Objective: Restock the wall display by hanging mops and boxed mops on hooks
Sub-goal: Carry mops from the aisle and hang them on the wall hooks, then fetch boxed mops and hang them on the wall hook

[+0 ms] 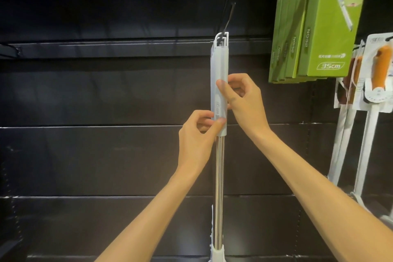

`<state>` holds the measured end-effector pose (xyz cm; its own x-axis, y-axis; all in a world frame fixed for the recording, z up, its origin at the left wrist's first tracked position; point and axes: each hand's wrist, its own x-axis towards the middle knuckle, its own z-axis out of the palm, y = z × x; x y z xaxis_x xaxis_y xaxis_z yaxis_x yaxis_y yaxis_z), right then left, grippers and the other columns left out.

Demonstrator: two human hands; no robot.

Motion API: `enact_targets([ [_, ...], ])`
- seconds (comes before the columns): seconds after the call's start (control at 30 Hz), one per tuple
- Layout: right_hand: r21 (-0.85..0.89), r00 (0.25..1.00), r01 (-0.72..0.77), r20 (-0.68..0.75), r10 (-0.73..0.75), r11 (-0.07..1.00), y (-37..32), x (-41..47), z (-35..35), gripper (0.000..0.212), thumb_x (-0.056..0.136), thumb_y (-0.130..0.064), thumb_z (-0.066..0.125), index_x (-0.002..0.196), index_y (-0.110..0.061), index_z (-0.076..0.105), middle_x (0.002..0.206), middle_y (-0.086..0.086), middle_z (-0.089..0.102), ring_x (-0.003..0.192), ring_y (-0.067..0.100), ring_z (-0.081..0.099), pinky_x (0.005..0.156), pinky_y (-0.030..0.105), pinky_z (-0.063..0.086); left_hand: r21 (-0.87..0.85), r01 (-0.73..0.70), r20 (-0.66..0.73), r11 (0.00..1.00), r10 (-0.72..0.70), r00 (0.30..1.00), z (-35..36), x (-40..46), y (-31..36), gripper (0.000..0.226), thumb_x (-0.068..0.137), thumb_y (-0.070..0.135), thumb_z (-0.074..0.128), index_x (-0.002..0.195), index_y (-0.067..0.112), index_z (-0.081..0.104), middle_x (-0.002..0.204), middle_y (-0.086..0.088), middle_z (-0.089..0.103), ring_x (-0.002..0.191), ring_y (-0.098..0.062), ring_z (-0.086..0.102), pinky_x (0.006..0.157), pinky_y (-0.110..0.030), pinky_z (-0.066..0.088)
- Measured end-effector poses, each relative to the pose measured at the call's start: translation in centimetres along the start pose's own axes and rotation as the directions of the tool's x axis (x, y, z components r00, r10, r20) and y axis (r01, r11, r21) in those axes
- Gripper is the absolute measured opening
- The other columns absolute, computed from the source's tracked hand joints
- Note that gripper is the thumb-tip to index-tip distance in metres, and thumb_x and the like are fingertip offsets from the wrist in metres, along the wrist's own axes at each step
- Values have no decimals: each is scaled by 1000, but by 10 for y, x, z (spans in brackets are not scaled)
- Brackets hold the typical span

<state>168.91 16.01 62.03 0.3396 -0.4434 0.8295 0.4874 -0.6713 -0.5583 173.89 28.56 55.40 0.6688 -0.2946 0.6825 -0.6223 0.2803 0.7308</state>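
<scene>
Where the black wire hook (292,18) juts from the dark slatted wall (106,95), a mop (219,155) hangs upright by its white plastic handle loop — apparently with others stacked behind it. The left hand (196,134) pinches the matte grey sleeve's lower end above the shiny steel pole; the right hand (242,100) pinches it higher. Glossy green boxed mops (319,27) hang to the right.

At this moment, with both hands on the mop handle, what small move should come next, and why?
Probably let go gently, one hand first. The mop handle already has its top loop over the black hook and hangs upright, while the left hand and right hand both pinch its white grip; releasing slowly would show whether it hangs steadily.
</scene>
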Motion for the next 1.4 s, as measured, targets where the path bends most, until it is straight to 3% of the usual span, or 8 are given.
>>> enact_targets([
  [0.1,-8,997,-47,57,47,999,-1,-9,-12,30,98,-39,72,119,-18,66,109,-4,70,100,14,72,69,24,63,35,-57,3,998,57,998,2,-8,-3,30,97,35,76,123,24,66,108,6,72,97,-11,71,84,-31,65],
  [0.23,-200,984,-90,130,118,976,6,-33,-43,34,98,-43,71,127,-25,64,116,-11,70,107,9,71,85,29,65,174,-171,-10,970,175,985,5,-32,-9,38,99,26,73,134,28,57,123,8,58,107,-7,63,85,-18,59],
  [0.33,-359,966,-134,161,203,923,9,-62,-72,44,98,-46,71,137,-29,60,121,-15,69,110,0,67,100,26,58,463,-357,77,811,365,928,6,-63,-15,46,96,12,75,137,23,58,123,0,52,107,-12,53,84,-24,55],
  [0.4,-473,945,-166,174,277,865,10,-90,-91,53,96,-49,71,143,-30,56,132,-15,66,118,-1,64,107,29,54,519,-445,201,730,402,893,8,-86,-23,48,93,13,77,137,20,60,123,-4,56,107,-20,54,83,-31,57],
  [0.53,-714,895,-191,155,418,674,9,-162,-125,70,95,-55,70,156,-34,43,155,-9,54,140,12,54,114,39,50,470,-467,389,749,300,871,13,-135,-51,45,98,23,72,140,21,58,132,-1,57,120,-22,54,99,-40,54],
  [0.7,-902,801,-121,158,577,415,-10,-260,-166,80,97,-59,65,163,-33,29,164,-4,43,145,21,50,112,49,50,419,-491,565,764,205,800,15,-202,-80,49,97,27,72,143,15,59,140,-6,59,133,-28,55,109,-45,50],
  [1.07,-995,639,-19,66,767,102,-54,-439,-261,87,100,-59,60,166,-17,23,163,10,40,147,33,43,115,47,43,276,-577,828,769,114,549,61,-361,-79,58,102,46,64,151,15,56,160,-10,51,154,-32,41,122,-51,38],
  [1.4,-952,444,-240,-283,851,-191,-151,-578,-419,94,99,-68,53,169,-28,4,177,7,6,163,33,5,129,59,13,37,-631,954,775,162,254,173,-514,3,65,101,52,63,156,20,50,164,-7,45,155,-31,39,123,-50,35],
])
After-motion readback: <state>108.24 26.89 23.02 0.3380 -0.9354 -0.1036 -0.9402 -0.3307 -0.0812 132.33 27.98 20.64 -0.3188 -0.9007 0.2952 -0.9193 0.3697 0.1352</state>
